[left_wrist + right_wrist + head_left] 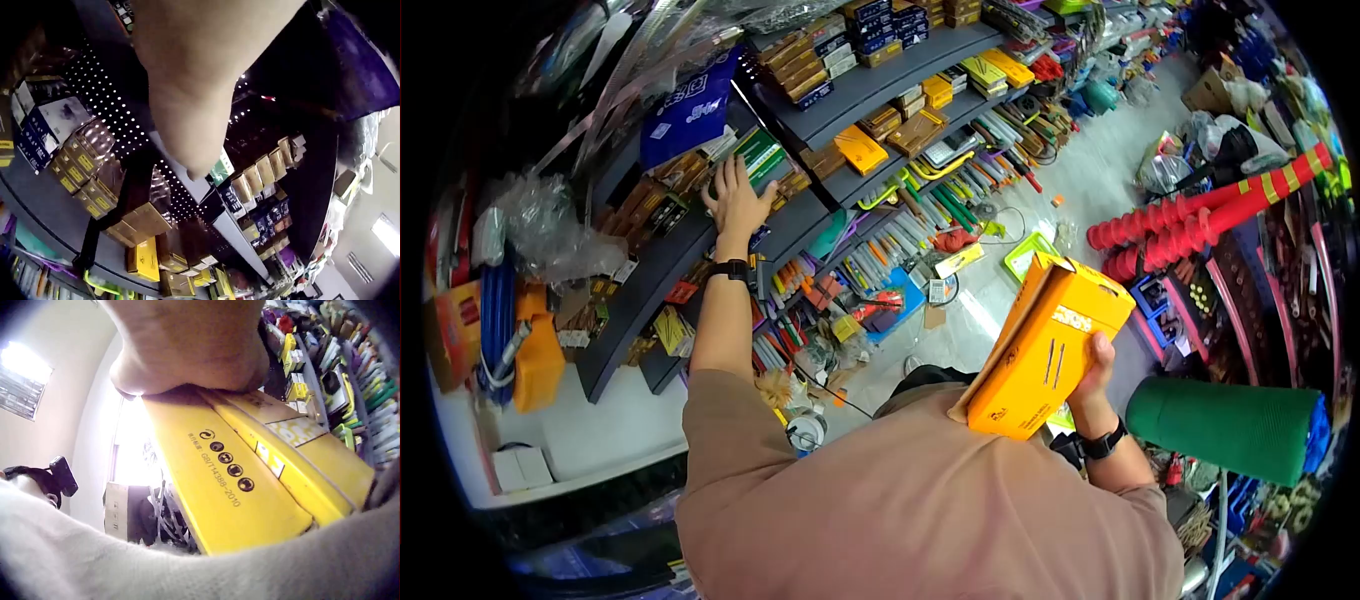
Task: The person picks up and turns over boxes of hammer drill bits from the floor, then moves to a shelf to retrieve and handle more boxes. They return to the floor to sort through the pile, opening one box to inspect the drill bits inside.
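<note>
A yellow cardboard box with two drill bits printed on it is held up in front of the chest by my right hand. The thumb lies over its right edge; the other fingers are hidden behind it. In the right wrist view the yellow box shows black symbols and a flap standing along one side. On the shelf at the upper left, my left hand reaches to a green and white box, fingers spread at its near edge. Only a corner of that green box shows beyond the hand in the left wrist view.
Brown boxes and a blue package lie beside the left hand on the grey shelf. Lower shelves carry rows of packaged tools. Red spiral pieces and a green roll stand at the right.
</note>
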The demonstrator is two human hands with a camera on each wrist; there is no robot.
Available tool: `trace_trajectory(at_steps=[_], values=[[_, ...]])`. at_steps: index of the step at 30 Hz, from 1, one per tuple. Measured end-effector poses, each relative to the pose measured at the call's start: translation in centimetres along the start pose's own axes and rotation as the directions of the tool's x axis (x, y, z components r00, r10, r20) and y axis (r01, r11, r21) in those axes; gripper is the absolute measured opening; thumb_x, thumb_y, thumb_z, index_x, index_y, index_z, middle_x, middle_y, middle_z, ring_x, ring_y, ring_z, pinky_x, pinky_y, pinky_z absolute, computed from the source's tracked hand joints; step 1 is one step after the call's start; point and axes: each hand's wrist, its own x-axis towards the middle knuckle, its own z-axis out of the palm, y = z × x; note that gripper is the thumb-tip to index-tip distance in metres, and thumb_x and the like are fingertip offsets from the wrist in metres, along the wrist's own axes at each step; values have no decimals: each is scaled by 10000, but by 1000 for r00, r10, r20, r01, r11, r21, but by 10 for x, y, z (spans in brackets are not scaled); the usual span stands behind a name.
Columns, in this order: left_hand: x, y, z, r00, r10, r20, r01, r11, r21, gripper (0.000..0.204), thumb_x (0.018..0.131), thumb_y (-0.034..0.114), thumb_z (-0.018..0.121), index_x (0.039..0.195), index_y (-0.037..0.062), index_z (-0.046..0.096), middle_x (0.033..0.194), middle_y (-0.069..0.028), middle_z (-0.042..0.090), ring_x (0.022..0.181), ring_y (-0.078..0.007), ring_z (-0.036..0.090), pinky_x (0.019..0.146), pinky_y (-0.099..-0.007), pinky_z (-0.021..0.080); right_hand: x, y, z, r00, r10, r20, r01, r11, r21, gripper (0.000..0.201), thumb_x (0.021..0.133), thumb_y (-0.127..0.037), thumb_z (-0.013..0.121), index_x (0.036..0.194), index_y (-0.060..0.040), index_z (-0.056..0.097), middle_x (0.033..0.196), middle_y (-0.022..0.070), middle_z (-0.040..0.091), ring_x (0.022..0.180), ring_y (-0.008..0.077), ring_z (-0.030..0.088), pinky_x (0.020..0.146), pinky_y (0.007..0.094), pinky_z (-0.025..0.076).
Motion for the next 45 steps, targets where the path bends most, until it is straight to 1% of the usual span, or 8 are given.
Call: trace_trajectory(at_steps=[5,8,10,18,21,23,35,45], values=[[-40,72,-41,969,177,-170,-239,841,-486,845,941,528,580,1545,34,255,1609,-246,201,1485,-383,228,1169,-620,132,22,1,15,994,33,101,-31,999,-27,805,823,-435,713,1439,-8,419,1362,165,580,1212,315,604,1050,456,486],[-125,153,-72,771,634,-62,182,-312,-933,1045,883,620,639,1582,50,109,1587,-199,294,1448,-340,339,1162,-509,293,35,1,18,990,37,137,-25,996,-85,823,808,-413,754,1446,-36,396,1350,143,567,1229,273,576,1051,424,462],[-169,182,-119,520,842,142,622,-259,-739,1450,559,753,813,1601,149,5,1609,-177,257,1453,-348,330,1164,-510,284,43,-2,25,982,18,187,16,983,-181,842,818,-431,761,1453,-37,373,1362,132,539,1248,239,546,1049,398,447],[-201,252,-186,368,913,174,376,25,-926,830,724,368,899,1398,52,531,1413,-129,556,1342,-281,479,1131,-419,343,58,-72,17,861,178,476,60,895,-442,1011,817,-525,763,1493,-5,219,1403,140,484,1271,250,512,1076,400,399],[-200,286,-188,499,843,-203,-163,-139,-977,753,738,344,892,1355,50,576,1415,-143,559,1316,-287,512,1096,-396,388,85,-116,-26,514,55,856,703,545,-457,1037,779,-546,785,1456,26,246,1354,159,512,1234,265,540,1044,406,422],[-217,290,-185,615,775,141,522,-266,-810,760,739,359,890,1353,40,575,1411,-127,569,1297,-271,528,1079,-391,409,83,-132,-35,515,81,853,655,604,-453,1070,744,-558,804,1433,45,251,1294,170,545,1179,288,574,999,407,451],[-252,385,-192,775,578,256,398,-133,-908,776,776,455,845,1366,37,563,1415,-98,563,1299,-262,514,1093,-409,397,125,-180,-92,391,70,918,658,676,-332,992,772,-516,787,1419,36,277,1322,194,526,1222,341,556,1030,409,428],[-213,442,-183,769,487,414,531,-125,-838,866,1000,546,509,1552,-6,133,1508,-132,364,1415,-221,340,1157,-363,287,179,-135,-114,780,511,362,-482,859,-172,624,1017,-367,548,1479,-32,296,1279,132,569,1136,201,592,956,312,496]])
